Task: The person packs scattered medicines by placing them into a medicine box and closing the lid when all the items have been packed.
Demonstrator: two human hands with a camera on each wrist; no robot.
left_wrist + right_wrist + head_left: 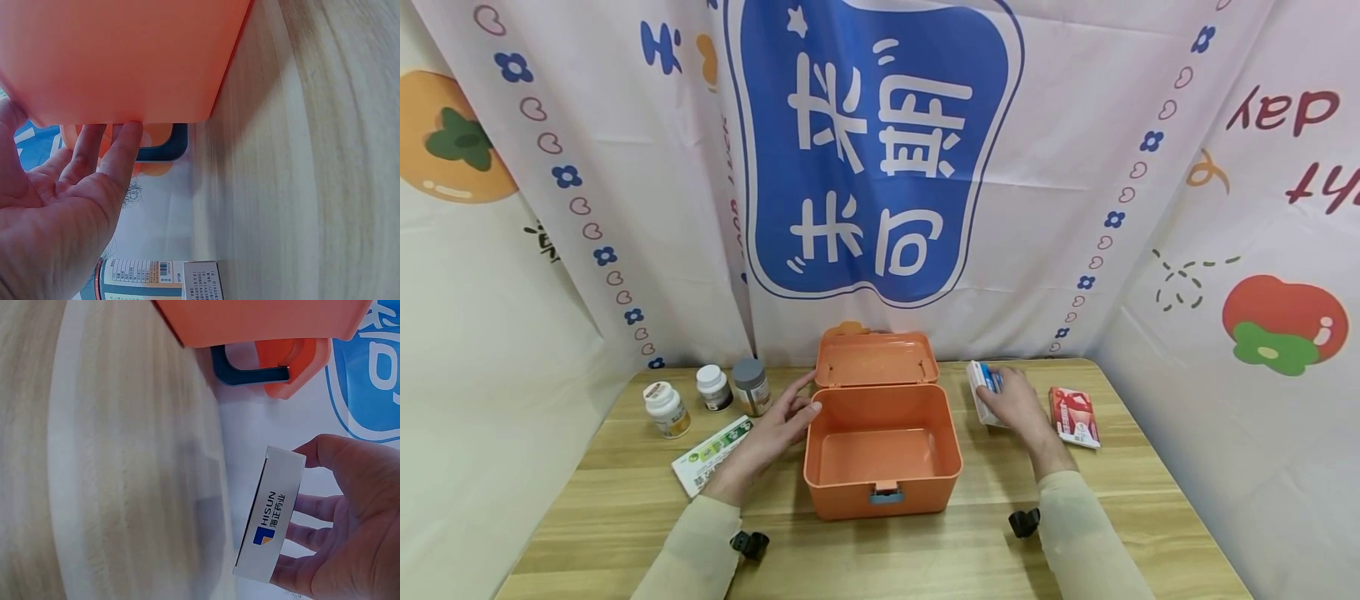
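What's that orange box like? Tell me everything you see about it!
The orange box looks like plastic, with smooth walls, rounded corners and a thin rim. It stands upright on the wooden table. Its lid is open, tipped back at the rear, and a dark handle shows on the lid's outer side. A blue-grey clasp sits at the front. Nothing shows inside. The person's left hand touches it near its back left corner.
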